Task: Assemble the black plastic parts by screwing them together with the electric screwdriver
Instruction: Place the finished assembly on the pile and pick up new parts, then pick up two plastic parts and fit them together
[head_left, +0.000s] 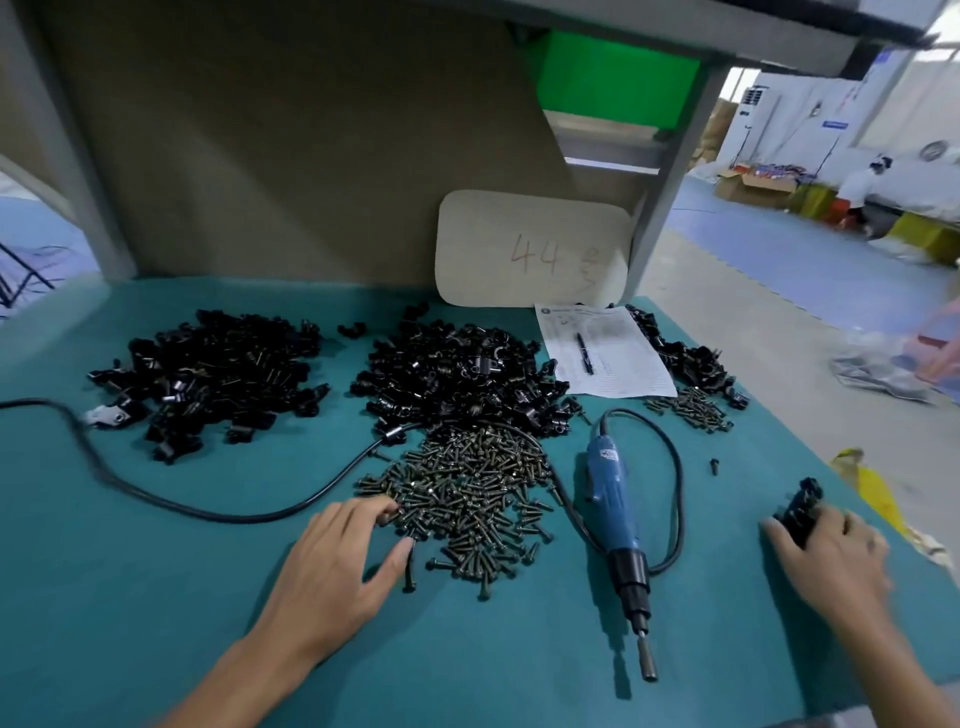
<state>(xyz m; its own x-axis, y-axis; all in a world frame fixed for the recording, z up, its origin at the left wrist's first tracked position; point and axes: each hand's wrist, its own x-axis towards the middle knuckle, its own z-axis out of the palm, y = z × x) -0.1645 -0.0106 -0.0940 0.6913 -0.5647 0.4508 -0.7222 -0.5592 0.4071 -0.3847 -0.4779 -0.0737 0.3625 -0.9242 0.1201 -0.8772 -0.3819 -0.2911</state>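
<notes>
A blue electric screwdriver (615, 512) lies on the teal table (156, 597), bit pointing toward me, untouched by either hand. Left of it spreads a pile of dark screws (467, 493). My left hand (337, 566) rests at that pile's left edge, fingertips among the screws and thumb beside one loose screw (410, 571). My right hand (831, 556), blurred, grips a black plastic part (800, 509) near the table's right edge. Two large heaps of black plastic parts lie behind: one at the left (208, 374), one in the middle (462, 374).
The screwdriver's black cable (156, 499) loops across the table's left half and around the tool. A paper sheet with a pen (602, 353) lies at the back right, beside a smaller heap of parts (685, 358) and screws (696, 410). A cardboard panel (530, 249) leans on the back wall.
</notes>
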